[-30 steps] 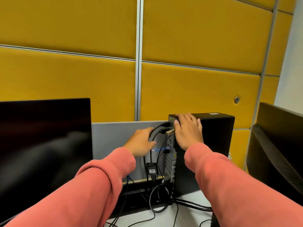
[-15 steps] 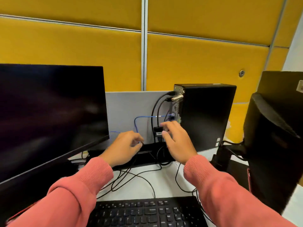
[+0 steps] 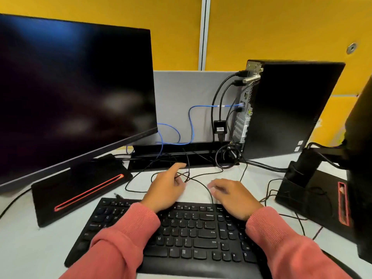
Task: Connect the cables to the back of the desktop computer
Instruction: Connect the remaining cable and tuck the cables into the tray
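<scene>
Both hands between keyboard and computer

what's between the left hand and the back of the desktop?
Head view: thin black cables on the desk, then a black cable tray, between left hand and desktop computer.

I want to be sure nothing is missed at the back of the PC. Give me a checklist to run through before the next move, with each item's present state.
1. Blue cable reaches the rear of the desktop computer: ok.
2. Two black cables plugged in near the top: ok.
3. Every plug fully seated: cannot tell.
4. Left hand has picked up a thin black cable: cannot tell; fingers lie at it, grip unclear.
5. Right hand free: ok, open above the keyboard.
6. Loose cables untangled on the desk: not ok, they cross.
</scene>
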Demonstrator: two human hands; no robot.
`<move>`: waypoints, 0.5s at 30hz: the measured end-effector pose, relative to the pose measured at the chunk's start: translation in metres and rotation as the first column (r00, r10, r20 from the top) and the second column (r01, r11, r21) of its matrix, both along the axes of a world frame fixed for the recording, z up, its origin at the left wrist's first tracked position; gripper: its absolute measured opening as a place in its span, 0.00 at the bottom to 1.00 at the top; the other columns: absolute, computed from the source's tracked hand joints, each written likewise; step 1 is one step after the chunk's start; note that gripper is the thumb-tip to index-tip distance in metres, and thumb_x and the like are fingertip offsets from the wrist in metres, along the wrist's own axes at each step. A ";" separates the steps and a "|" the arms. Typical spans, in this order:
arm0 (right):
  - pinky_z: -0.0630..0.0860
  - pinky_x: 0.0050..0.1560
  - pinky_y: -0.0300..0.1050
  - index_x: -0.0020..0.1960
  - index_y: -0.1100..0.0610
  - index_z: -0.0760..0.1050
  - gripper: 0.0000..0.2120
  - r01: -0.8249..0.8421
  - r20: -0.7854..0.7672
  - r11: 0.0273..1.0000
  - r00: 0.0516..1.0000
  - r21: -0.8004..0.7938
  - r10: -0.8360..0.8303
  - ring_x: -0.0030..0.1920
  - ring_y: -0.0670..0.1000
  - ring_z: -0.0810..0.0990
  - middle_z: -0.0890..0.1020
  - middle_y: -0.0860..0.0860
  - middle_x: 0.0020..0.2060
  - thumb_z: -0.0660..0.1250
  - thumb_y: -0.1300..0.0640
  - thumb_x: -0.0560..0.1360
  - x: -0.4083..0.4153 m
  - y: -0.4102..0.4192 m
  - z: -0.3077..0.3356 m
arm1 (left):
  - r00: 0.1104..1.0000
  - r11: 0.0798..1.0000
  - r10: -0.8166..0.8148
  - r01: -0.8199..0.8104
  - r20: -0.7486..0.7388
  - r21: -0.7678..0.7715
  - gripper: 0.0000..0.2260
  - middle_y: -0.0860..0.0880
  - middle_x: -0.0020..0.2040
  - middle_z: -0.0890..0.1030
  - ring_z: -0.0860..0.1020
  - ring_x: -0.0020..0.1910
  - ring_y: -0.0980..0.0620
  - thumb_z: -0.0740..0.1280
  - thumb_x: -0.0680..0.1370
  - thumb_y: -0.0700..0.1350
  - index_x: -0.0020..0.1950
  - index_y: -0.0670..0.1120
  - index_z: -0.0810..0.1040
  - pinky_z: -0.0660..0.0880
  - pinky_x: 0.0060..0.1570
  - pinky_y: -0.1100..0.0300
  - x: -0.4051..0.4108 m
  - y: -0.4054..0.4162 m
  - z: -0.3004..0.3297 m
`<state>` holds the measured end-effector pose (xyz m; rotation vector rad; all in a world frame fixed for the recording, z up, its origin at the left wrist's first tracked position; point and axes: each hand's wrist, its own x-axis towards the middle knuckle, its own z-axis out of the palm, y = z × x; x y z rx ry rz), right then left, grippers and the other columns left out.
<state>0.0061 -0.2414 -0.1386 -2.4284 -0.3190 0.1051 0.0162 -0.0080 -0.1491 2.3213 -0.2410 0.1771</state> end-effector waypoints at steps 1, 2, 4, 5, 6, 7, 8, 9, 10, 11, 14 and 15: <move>0.72 0.67 0.46 0.59 0.48 0.81 0.11 0.006 -0.020 1.000 1.000 0.019 -0.005 0.62 0.47 0.78 0.81 0.45 0.61 0.62 0.50 0.82 0.001 -0.001 0.000 | 1.000 0.997 0.009 -0.010 -0.014 -0.070 0.20 0.55 0.42 0.80 0.77 0.37 0.57 0.69 0.78 0.44 0.68 0.60 0.74 0.78 0.45 0.56 0.002 0.002 0.000; 0.72 0.67 0.46 0.59 0.51 0.81 0.12 0.005 -0.039 0.999 0.999 0.033 -0.004 0.62 0.49 0.79 0.82 0.47 0.61 0.62 0.50 0.82 0.001 -0.001 0.000 | 0.999 0.989 0.020 -0.024 -0.028 -0.146 0.17 0.55 0.40 0.80 0.75 0.35 0.57 0.69 0.78 0.43 0.65 0.58 0.77 0.76 0.41 0.57 0.003 0.003 0.001; 0.70 0.67 0.47 0.61 0.57 0.80 0.17 0.017 -0.058 0.998 0.998 0.057 -0.014 0.64 0.52 0.78 0.81 0.50 0.63 0.61 0.46 0.82 0.000 -0.001 0.005 | 0.998 0.952 0.050 -0.056 -0.029 -0.301 0.11 0.58 0.39 0.78 0.74 0.35 0.56 0.69 0.80 0.42 0.60 0.55 0.82 0.73 0.38 0.59 0.002 0.006 0.004; 0.70 0.67 0.47 0.61 0.59 0.79 0.21 0.025 -0.075 0.996 0.997 0.080 -0.019 0.65 0.53 0.78 0.81 0.51 0.63 0.60 0.43 0.82 0.000 -0.001 0.006 | 0.998 0.922 0.062 -0.069 -0.029 -0.380 0.11 0.59 0.39 0.78 0.74 0.37 0.57 0.68 0.81 0.41 0.59 0.54 0.83 0.74 0.40 0.61 0.002 0.008 0.005; 0.70 0.67 0.47 0.60 0.60 0.79 0.24 0.033 -0.092 0.995 0.995 0.098 -0.024 0.64 0.54 0.78 0.81 0.53 0.63 0.60 0.40 0.81 -0.001 0.000 0.008 | 0.997 0.881 0.077 -0.082 -0.030 -0.465 0.11 0.59 0.40 0.78 0.75 0.39 0.57 0.67 0.82 0.41 0.59 0.54 0.83 0.75 0.43 0.63 0.001 0.011 0.007; 0.71 0.66 0.48 0.59 0.60 0.79 0.26 0.034 -0.098 0.994 0.995 0.101 -0.024 0.63 0.54 0.79 0.82 0.55 0.61 0.60 0.37 0.80 -0.002 0.001 0.009 | 0.995 0.827 0.091 -0.094 -0.033 -0.554 0.12 0.58 0.40 0.78 0.76 0.40 0.58 0.66 0.82 0.40 0.60 0.53 0.83 0.76 0.45 0.63 -0.001 0.012 0.009; 0.73 0.64 0.49 0.56 0.57 0.81 0.25 0.029 -0.096 0.996 0.995 0.087 -0.021 0.61 0.53 0.80 0.83 0.54 0.58 0.62 0.36 0.78 -0.003 0.002 0.011 | 0.993 0.771 0.115 -0.105 -0.025 -0.628 0.12 0.56 0.41 0.79 0.76 0.39 0.57 0.65 0.82 0.39 0.59 0.53 0.83 0.76 0.45 0.64 -0.003 0.014 0.013; 0.74 0.62 0.48 0.52 0.53 0.82 0.20 0.021 -0.087 0.998 0.996 0.053 -0.016 0.59 0.51 0.80 0.83 0.50 0.56 0.64 0.37 0.77 -0.003 0.004 0.011 | 0.989 0.726 0.149 -0.115 -0.008 -0.678 0.12 0.54 0.41 0.79 0.77 0.39 0.57 0.65 0.82 0.38 0.59 0.52 0.83 0.76 0.45 0.64 -0.003 0.015 0.016; 0.74 0.59 0.46 0.49 0.50 0.82 0.13 0.013 -0.068 1.000 0.998 0.021 -0.011 0.57 0.49 0.80 0.82 0.46 0.55 0.67 0.41 0.77 -0.004 0.006 0.010 | 0.983 0.695 0.186 -0.125 0.009 -0.708 0.13 0.52 0.42 0.79 0.77 0.38 0.56 0.64 0.83 0.37 0.59 0.52 0.82 0.76 0.44 0.64 -0.002 0.016 0.017; 0.73 0.56 0.45 0.47 0.48 0.81 0.06 0.010 -0.038 1.000 0.999 -0.004 -0.010 0.56 0.48 0.79 0.81 0.44 0.54 0.69 0.46 0.77 -0.004 0.008 0.010 | 0.975 0.671 0.223 -0.132 0.028 -0.730 0.13 0.51 0.43 0.79 0.77 0.38 0.56 0.64 0.83 0.37 0.60 0.51 0.82 0.76 0.44 0.64 -0.002 0.016 0.020; 0.76 0.55 0.48 0.44 0.46 0.80 0.05 0.030 -0.024 0.998 0.999 0.052 -0.028 0.51 0.51 0.79 0.81 0.46 0.48 0.70 0.56 0.74 -0.003 0.008 0.003 | 0.943 0.615 0.324 -0.146 0.079 -0.775 0.13 0.48 0.45 0.79 0.79 0.40 0.55 0.62 0.83 0.37 0.64 0.50 0.78 0.78 0.47 0.63 0.001 0.020 0.021; 0.78 0.56 0.53 0.45 0.46 0.79 0.07 0.038 -0.051 0.992 0.998 0.125 -0.031 0.51 0.53 0.80 0.81 0.49 0.47 0.70 0.58 0.73 -0.002 0.007 0.000 | 0.927 0.613 0.364 -0.165 0.091 -0.772 0.14 0.47 0.46 0.79 0.81 0.42 0.54 0.61 0.84 0.37 0.65 0.50 0.77 0.79 0.51 0.62 0.002 0.021 0.021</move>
